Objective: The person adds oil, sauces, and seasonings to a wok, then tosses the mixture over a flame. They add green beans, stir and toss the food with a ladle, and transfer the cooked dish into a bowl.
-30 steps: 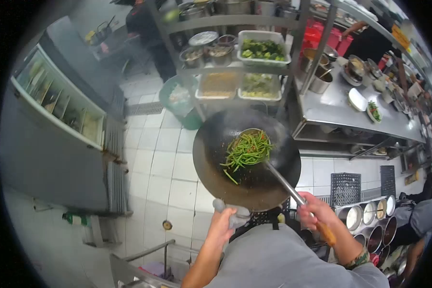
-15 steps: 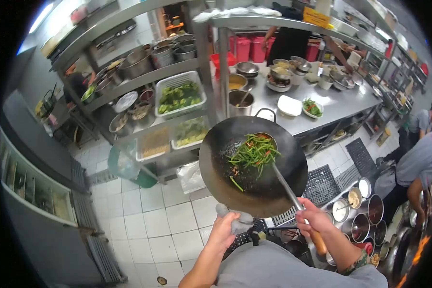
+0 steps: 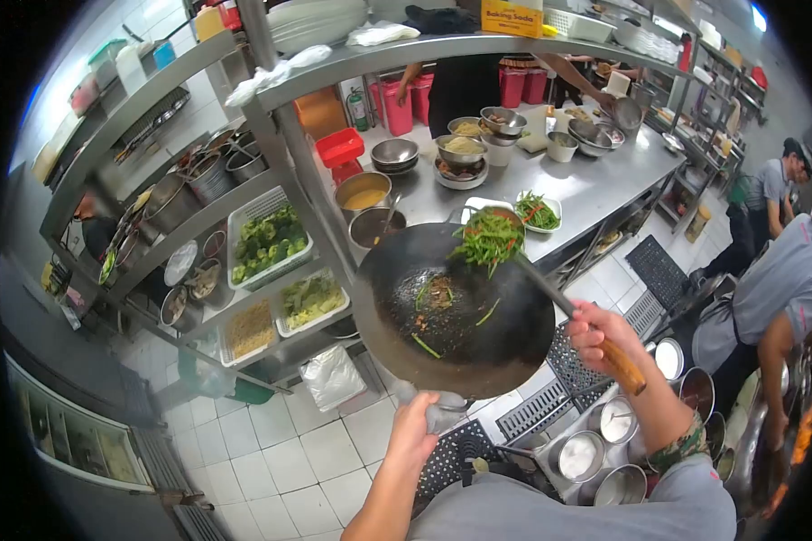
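Observation:
My left hand (image 3: 415,428) is closed over a grey cloth (image 3: 444,413) at the near rim of a large dark wok (image 3: 523,311), which it holds up. My right hand (image 3: 602,334) grips the wooden-ended handle of a wok ladle (image 3: 550,290). On the ladle's head is a heap of green beans (image 3: 487,236) with red strips, above the wok's far rim. Partly hidden behind the heap lies a white dish (image 3: 468,209) on the steel counter. A few beans and brown bits remain on the wok's oily bottom.
Another white dish of greens (image 3: 539,214) sits on the counter (image 3: 604,185) beside stacked metal bowls (image 3: 460,151). Left, a shelf holds a basket of green vegetables (image 3: 266,239). Co-workers (image 3: 767,288) stand at right; flames (image 3: 803,433) show there. Pots (image 3: 579,455) stand near my right elbow.
The ladle has lifted the beans from inside the wok to its far rim, and my right hand has moved up and forward. The view has shifted, with the wok now nearer the counter dishes.

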### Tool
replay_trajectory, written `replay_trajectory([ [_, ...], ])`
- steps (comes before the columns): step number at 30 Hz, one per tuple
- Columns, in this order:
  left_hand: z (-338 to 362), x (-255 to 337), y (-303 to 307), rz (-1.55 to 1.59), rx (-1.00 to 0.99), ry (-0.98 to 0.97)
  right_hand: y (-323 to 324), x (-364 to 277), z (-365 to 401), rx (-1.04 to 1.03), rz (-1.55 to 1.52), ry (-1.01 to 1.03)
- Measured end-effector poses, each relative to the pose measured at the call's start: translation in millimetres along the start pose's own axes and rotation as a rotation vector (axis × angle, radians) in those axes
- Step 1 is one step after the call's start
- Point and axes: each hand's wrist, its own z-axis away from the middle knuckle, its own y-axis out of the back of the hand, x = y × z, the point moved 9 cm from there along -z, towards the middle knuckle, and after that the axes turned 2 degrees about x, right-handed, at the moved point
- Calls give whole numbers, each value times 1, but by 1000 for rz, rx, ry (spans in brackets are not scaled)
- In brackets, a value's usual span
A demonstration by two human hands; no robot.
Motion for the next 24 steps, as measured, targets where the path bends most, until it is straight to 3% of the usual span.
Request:
replay_trajectory([
  [4,19,-2,2,29,35,-48,-3,-63,-26,87,228,125],
  [9,41,-18,21,88,110,37,14,-111,-83,247,570,230],
  [17,49,-21,29,104,110,52,46,-113,-166,346,1131,363],
  [21,51,-24,39,93,132,38,43,-110,-161,486,1537,570],
  [24,64,-25,46,90,221,40,28,-101,-140,501,1665,671],
])
